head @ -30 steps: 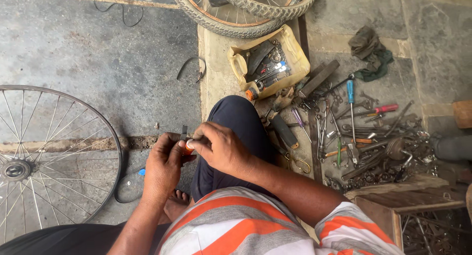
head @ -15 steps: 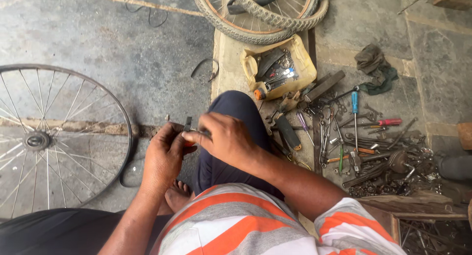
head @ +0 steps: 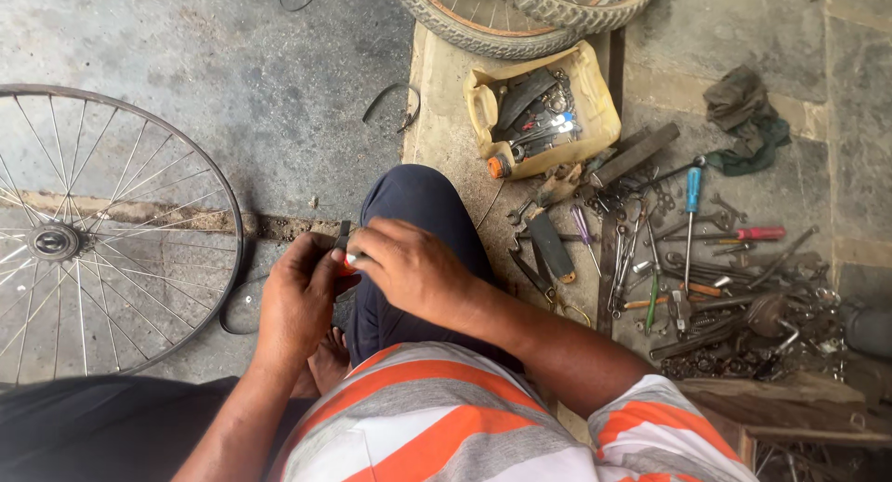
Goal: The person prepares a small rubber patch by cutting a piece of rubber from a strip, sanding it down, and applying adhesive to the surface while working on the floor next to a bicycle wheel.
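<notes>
My left hand (head: 297,301) and my right hand (head: 413,268) meet above my bent knee in dark trousers (head: 418,198). Together they pinch a small part with a red end (head: 348,257); a dark metal piece sticks up between the fingers. What exactly the part is stays hidden by my fingers. A spoked bicycle wheel (head: 93,240) lies flat on the concrete just left of my left hand.
A cut-open yellow jug (head: 595,110) holds small parts ahead of my knee. Several screwdrivers, wrenches and pliers (head: 688,250) lie scattered on the right, with a dark rag (head: 743,119) beyond. A tyred wheel (head: 520,17) leans at the top.
My view has shifted, so the wheel and tools sit lower and further right in frame. Both hands stay closed together on the small part.
</notes>
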